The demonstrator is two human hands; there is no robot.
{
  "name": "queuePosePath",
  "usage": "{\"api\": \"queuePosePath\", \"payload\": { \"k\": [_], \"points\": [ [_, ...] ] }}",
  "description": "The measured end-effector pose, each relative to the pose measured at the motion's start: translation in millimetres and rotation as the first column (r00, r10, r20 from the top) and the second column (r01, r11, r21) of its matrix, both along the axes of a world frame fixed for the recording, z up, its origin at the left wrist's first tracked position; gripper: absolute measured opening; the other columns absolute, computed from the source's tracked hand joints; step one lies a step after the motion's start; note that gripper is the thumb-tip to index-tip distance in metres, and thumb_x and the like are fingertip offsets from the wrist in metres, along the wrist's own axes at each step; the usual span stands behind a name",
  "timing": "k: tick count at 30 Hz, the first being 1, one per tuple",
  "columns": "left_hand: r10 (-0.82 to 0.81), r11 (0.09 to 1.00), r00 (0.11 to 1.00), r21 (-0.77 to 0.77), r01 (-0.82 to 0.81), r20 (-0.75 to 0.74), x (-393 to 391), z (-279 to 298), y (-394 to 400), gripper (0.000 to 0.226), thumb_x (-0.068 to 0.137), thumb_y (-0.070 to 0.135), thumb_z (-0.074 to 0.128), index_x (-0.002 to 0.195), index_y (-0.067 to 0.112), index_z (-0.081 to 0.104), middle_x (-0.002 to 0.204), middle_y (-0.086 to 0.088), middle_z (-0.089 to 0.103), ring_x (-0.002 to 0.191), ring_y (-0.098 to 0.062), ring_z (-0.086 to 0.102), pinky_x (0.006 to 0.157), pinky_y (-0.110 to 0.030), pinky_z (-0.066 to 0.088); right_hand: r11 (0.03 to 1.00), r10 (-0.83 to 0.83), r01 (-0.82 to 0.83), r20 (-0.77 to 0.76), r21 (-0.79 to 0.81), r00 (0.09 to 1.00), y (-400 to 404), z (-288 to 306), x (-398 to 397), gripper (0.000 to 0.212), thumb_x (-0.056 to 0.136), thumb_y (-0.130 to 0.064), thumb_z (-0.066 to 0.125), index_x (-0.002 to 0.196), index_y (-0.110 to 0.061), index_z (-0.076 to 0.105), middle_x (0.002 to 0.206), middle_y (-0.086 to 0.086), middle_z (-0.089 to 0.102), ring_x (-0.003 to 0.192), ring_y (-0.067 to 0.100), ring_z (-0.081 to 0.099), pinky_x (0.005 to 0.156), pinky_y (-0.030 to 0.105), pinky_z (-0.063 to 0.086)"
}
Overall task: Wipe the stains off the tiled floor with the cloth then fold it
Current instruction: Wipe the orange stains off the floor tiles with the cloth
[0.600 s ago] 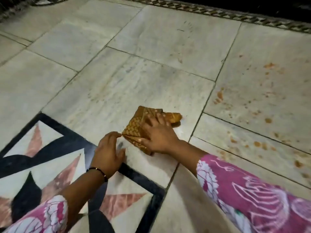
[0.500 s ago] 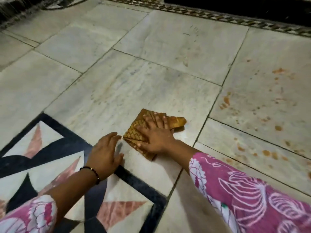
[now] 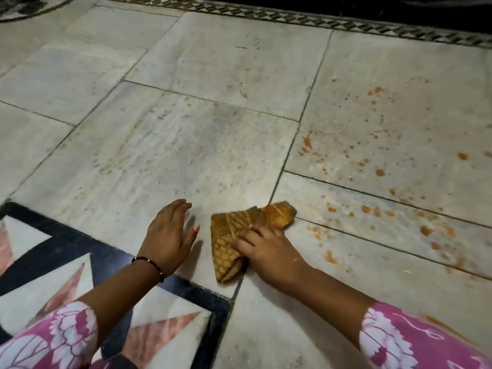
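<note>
A brown-and-yellow patterned cloth (image 3: 234, 235), folded into a rough wedge, lies flat on the pale marble floor (image 3: 186, 145). My right hand (image 3: 269, 253) presses on its right half, fingers spread over the fabric and the palm on the floor behind it. Just left of the cloth, my left hand (image 3: 170, 235) rests flat on the tile with fingers apart, not touching the fabric. Orange stains (image 3: 378, 211) speckle the tiles to the right of the cloth, the nearest a short way beyond its right tip.
A black, white and pink star inlay (image 3: 53, 275) fills the floor at lower left under my left forearm. A patterned border strip (image 3: 319, 21) runs along the far edge, with darkness beyond. More orange spots (image 3: 378, 90) dot the far-right tile.
My left hand has let go of the cloth's left corner and now lies flat beside it. My right hand has slid the cloth to the right, up to the stained tiles.
</note>
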State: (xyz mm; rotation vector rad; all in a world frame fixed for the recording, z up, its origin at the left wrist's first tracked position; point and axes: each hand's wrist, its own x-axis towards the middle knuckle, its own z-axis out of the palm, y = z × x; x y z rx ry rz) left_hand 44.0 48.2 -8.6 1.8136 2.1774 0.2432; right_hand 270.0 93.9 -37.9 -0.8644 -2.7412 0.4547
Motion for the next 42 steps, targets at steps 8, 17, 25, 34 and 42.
{"api": "queuePosePath", "payload": {
  "k": [8,17,25,34,42],
  "points": [
    [-0.293,0.956,0.955,-0.023,0.294,0.035,67,-12,2,0.062,0.088,0.048,0.034,0.127,0.003,0.052,0.135,-0.018,0.05,0.12,-0.036,0.05,0.099,-0.047,0.041,0.662,-0.734,0.423,-0.419,-0.619,0.535,-18,80,151,0.035,0.092,0.0,0.05,0.105,-0.031,0.057,0.094,-0.026,0.067,0.085,-0.012,0.06,0.073,0.007,0.045],
    [-0.531,0.846,0.846,-0.09,0.526,-0.039,147,-27,-14,0.077,0.081,0.056,0.033,0.133,0.0,0.046,0.142,-0.02,0.043,0.125,-0.041,0.044,0.099,-0.062,0.037,0.488,-0.872,0.576,-0.336,-0.656,0.357,-44,165,252,0.021,0.095,-0.005,0.048,0.09,-0.02,0.06,0.075,-0.011,0.067,0.07,0.004,0.066,0.061,0.023,0.054],
    [-0.754,0.654,0.641,-0.074,0.753,-0.144,170,-30,-11,0.085,0.082,0.064,0.023,0.148,0.011,0.024,0.155,-0.009,0.023,0.143,-0.028,0.02,0.114,-0.049,0.012,0.691,-0.645,0.607,0.044,-0.393,0.763,-125,129,287,0.044,0.063,-0.029,0.049,0.102,-0.022,0.067,0.113,-0.002,0.064,0.105,0.001,0.053,0.09,0.003,0.034],
    [-0.689,0.725,0.717,-0.119,0.679,-0.108,176,-53,-33,0.089,0.086,0.071,0.022,0.15,0.009,0.011,0.157,-0.01,0.008,0.144,-0.025,0.008,0.113,-0.044,0.001,0.625,-0.643,0.764,0.449,-0.161,0.62,-123,27,243,0.089,0.07,-0.085,0.024,0.144,-0.049,-0.008,0.155,-0.009,-0.025,0.141,0.027,-0.025,0.108,0.063,-0.006],
    [-0.656,0.755,0.737,-0.107,0.647,-0.164,165,-64,-15,0.098,0.082,0.078,0.018,0.151,0.009,0.01,0.158,-0.009,0.008,0.145,-0.022,0.008,0.115,-0.044,0.002,0.65,-0.691,0.758,0.461,0.058,0.557,-75,-11,206,0.084,0.081,-0.072,0.018,0.149,-0.031,-0.012,0.158,0.004,-0.014,0.144,0.03,-0.012,0.105,0.066,-0.011]
  ]
}}
